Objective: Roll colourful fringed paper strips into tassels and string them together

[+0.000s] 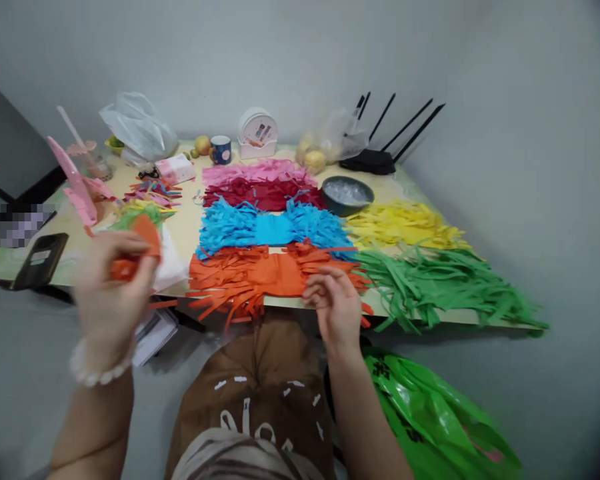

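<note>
My left hand [113,293], raised over the table's front left and slightly blurred, has its fingers closed on orange paper scraps [147,233]. My right hand [337,313] is at the front edge, by the right part of an orange fringed paper [280,273]. Its fingers are loosely curled and apart, with nothing seen in them; whether they touch the fringe I cannot tell. Behind the orange paper lie blue [275,229], dark red [260,193] and pink [260,171] fringed papers in rows. Yellow [410,223] and green [435,273] ones lie to the right.
Coloured paper scraps [153,193], a phone [40,260] and a pink plastic object [75,187] are at left. A grey bowl [347,195], a mug [221,151], fruit [315,161] and a black router-like box with antennas [367,161] stand behind. A green bag [430,407] is below right.
</note>
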Demonstrator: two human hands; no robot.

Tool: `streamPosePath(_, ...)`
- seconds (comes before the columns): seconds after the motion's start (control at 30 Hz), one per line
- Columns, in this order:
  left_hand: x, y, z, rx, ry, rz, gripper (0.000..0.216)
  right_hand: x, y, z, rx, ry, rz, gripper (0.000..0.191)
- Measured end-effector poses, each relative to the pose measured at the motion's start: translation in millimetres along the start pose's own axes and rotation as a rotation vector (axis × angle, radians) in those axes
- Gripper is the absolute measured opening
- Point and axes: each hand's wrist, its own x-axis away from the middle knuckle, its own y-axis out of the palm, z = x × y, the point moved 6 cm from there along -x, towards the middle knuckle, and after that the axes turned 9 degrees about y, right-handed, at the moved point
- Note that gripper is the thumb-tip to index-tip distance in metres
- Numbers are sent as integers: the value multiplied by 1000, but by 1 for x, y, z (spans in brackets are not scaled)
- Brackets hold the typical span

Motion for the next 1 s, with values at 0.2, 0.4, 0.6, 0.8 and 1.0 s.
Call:
streamPosePath(0.2,18,69,49,106,41,-393,13,75,112,-54,816,-581,-331,49)
streamPosePath(0.4,32,85,59,45,60,-463,15,67,119,-52,962,-687,-286,52)
streamPosePath(0.6,39,90,57,44,37,-545,13,60,109,-49,1065,-679,-316,49)
streamPosePath(0.8,39,90,44,193,-13,-584,21,43,95,-69,1238,-617,-381,29)
streamPosePath(1.0,42,116,23,493,-146,-697,37,36,84,-100,1246,-575,-497,43)
